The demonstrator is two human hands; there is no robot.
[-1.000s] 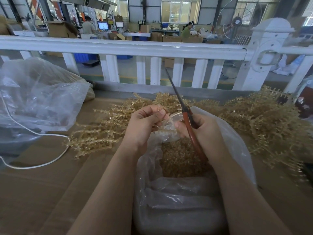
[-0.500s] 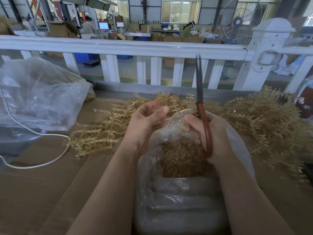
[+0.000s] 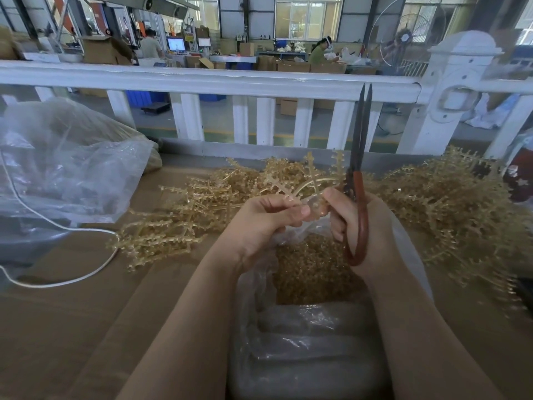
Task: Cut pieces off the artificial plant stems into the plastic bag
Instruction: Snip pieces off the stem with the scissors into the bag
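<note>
Above the bag point(image 3: 302, 336), both hands point(image 3: 259, 223) grip stem point(image 3: 300, 186)

Our left hand point(image 3: 261, 223) and right hand point(image 3: 357, 226) crowd the mouth of the plastic bag point(image 3: 302, 347), the scissors point(image 3: 359, 174) upright between us and the white railing point(image 3: 202, 82). Heaped artificial stems point(image 3: 450, 203) block the right; a bulky clear bag point(image 3: 66, 166) and white cord point(image 3: 66, 281) hem the left. Bare cardboard point(image 3: 86, 327) lies near-left.

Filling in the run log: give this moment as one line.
left hand: pinches stem | right hand: grips scissors, blades up | bag: holds cut pieces
</note>
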